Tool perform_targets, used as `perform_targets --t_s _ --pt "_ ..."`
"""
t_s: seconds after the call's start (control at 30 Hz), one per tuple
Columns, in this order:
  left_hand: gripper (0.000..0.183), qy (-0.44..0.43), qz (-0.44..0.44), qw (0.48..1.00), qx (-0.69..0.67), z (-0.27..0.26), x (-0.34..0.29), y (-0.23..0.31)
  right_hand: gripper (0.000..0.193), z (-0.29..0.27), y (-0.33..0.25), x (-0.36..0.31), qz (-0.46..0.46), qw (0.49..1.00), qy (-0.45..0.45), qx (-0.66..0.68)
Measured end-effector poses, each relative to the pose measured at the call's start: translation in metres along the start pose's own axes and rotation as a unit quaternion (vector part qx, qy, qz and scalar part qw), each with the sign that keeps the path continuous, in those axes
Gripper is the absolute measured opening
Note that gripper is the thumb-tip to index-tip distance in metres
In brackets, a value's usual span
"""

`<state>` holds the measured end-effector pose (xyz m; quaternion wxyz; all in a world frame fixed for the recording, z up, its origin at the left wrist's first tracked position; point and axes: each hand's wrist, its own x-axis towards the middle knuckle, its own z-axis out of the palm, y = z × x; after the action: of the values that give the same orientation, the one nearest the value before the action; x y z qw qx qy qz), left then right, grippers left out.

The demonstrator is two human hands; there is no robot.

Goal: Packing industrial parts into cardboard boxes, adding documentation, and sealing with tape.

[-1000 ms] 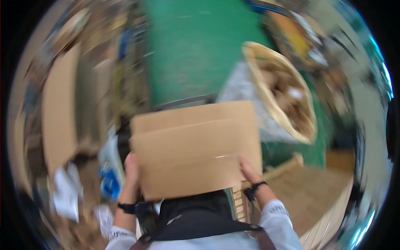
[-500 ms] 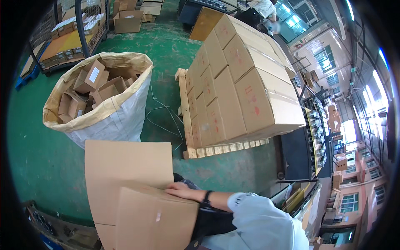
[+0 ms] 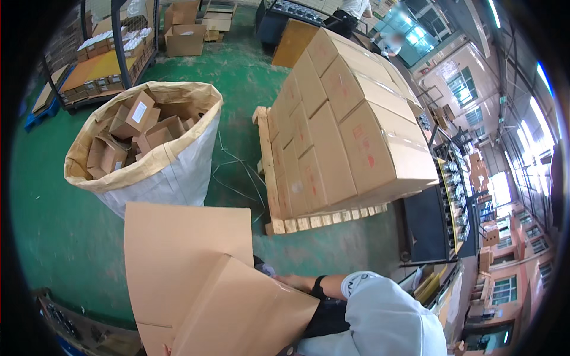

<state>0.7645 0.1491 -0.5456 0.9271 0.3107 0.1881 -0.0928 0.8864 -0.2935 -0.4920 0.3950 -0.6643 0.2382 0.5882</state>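
Observation:
A brown cardboard box (image 3: 237, 311) tilts in front of me, its flat faces turned toward my right side. My right hand (image 3: 294, 281) is at its far right edge, closed against the cardboard, with the fingers mostly hidden behind it. Only the fingertips of my left hand (image 3: 167, 350) show at the bottom edge, curled against the box's left side. Under and beyond the box stands a larger cardboard panel (image 3: 184, 243); whether the two are joined, I cannot tell.
Ahead on the left, a large white sack (image 3: 172, 169) holds small cardboard boxes (image 3: 138, 114). Stacked cartons (image 3: 332, 130) rest on a wooden pallet (image 3: 275, 202) to the right. Loose strapping (image 3: 237, 160) lies on the green floor between them. People (image 3: 356, 9) are at the back.
The box has turned and tilted, its right corner shifting rightward. My right hand has slid from its top to the far right edge. Left fingertips have come into view.

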Motion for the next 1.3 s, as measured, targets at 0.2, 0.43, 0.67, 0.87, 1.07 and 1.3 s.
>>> perform_targets --t_s 0.2,0.43,0.67,0.87,1.07,1.3 --pt "0.070 -0.037 0.024 0.999 0.029 0.020 0.043 0.008 0.058 0.001 -0.013 0.010 -0.039 0.997 -0.059 0.021" --pt "0.069 -0.094 0.092 0.987 0.093 0.094 0.093 0.040 0.056 -0.018 0.002 0.002 -0.133 0.979 -0.152 0.030" --pt "0.068 -0.104 0.113 0.974 0.165 0.238 0.086 0.010 0.053 -0.102 -0.064 -0.173 -0.009 0.893 -0.432 0.123" --pt "0.067 -0.098 0.088 0.957 0.259 0.419 0.089 -0.078 0.059 -0.207 -0.034 -0.179 -0.248 0.921 -0.296 -0.051" --pt "0.067 -0.050 0.044 0.942 0.330 0.553 0.061 -0.182 0.053 -0.349 0.035 -0.214 -0.299 0.899 -0.309 -0.088" --pt "0.066 0.000 0.017 0.942 0.336 0.640 0.024 -0.349 0.049 -0.501 0.162 -0.225 -0.284 0.909 -0.301 -0.056"
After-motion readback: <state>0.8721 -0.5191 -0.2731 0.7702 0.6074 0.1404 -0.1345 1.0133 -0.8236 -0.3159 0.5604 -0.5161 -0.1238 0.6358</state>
